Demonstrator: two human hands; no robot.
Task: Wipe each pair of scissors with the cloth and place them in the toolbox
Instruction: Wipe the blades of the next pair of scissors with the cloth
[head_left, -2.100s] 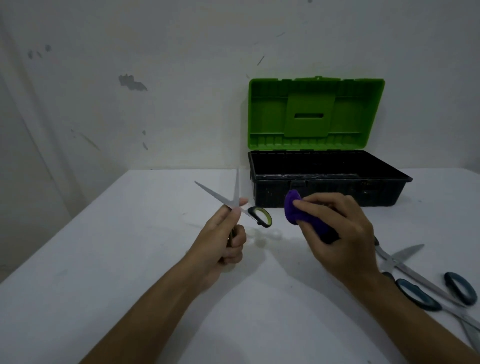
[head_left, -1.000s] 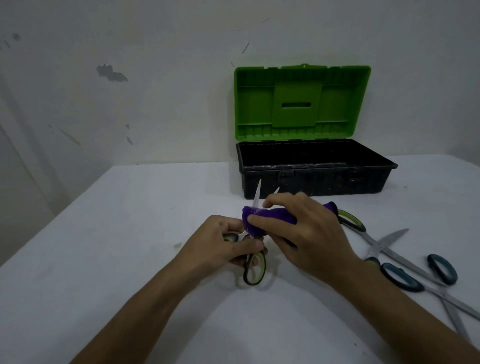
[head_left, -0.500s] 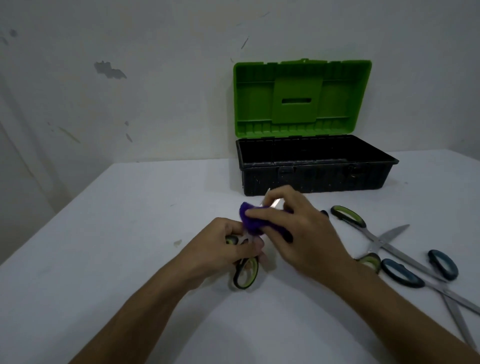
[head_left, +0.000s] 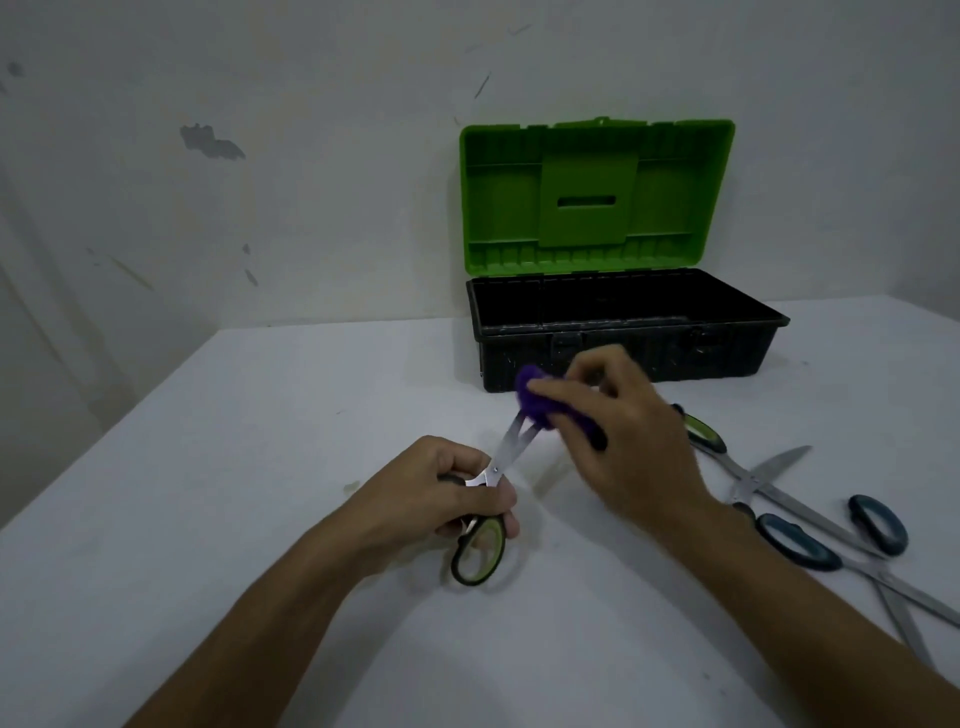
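Observation:
My left hand (head_left: 441, 499) grips a pair of green-and-black-handled scissors (head_left: 506, 451) by the handles, blades slightly apart and pointing up toward the toolbox. My right hand (head_left: 618, 441) pinches a purple cloth (head_left: 535, 400) wrapped over the blade tips. The black toolbox (head_left: 623, 338) stands behind with its green lid (head_left: 597, 197) raised; its inside looks dark. A second green-handled pair (head_left: 727, 462) lies open to the right of my right hand, and a blue-handled pair (head_left: 841, 540) lies open beyond it.
The white table (head_left: 260, 467) meets a white wall at the back. Its left edge runs diagonally at the left of the view. The loose scissors' blades reach toward the bottom right corner.
The cloth has slid up the blades from near the pivot to the tips. My left hand keeps its hold on the handles, and the blades now show bare below the cloth.

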